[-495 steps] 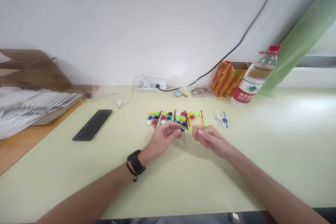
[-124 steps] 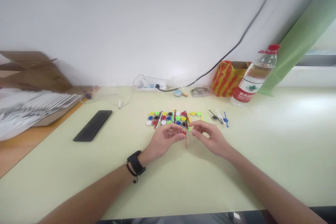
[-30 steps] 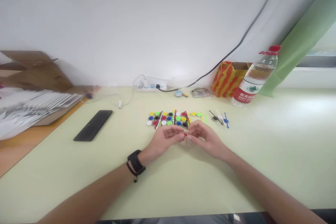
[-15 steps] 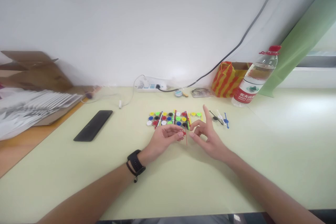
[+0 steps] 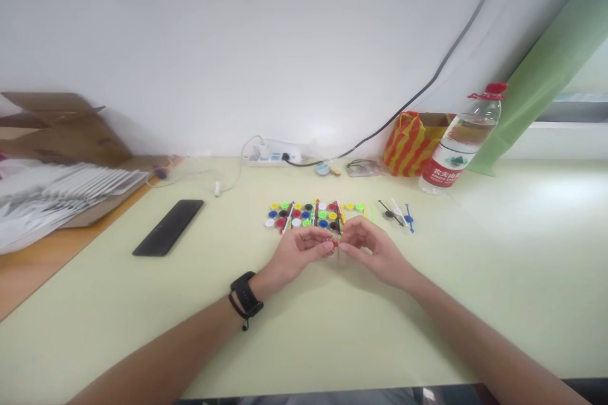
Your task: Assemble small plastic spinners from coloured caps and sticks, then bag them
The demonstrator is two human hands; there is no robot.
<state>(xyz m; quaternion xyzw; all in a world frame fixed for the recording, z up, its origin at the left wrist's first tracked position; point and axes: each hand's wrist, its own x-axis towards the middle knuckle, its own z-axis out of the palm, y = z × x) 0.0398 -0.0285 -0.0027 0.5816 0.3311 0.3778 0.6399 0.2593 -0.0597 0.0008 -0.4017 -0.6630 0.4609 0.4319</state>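
Low over the table's middle, my left hand (image 5: 300,254) pinches a small red piece (image 5: 335,244) between thumb and fingers. My right hand (image 5: 373,249) is closed in a pinch at the right side of that piece; what lies between its fingertips is too small to make out. Just beyond both hands are rows of small round discs (image 5: 306,215) in yellow, green, blue, red, white and black, with thin coloured arrow sticks (image 5: 287,216) lying across them. To the right lie a few loose arrow pieces, one of them blue (image 5: 409,218), one white and one black.
A black phone (image 5: 168,228) lies at the left. Against the wall stand a power strip (image 5: 270,155), a red and yellow bag (image 5: 412,144) and a water bottle (image 5: 451,158). Papers (image 5: 71,196) and a cardboard box (image 5: 61,130) fill the far left.
My right index finger, raised before, has come down, and the right fingertips have moved in to the red piece. My left hand has hardly moved.
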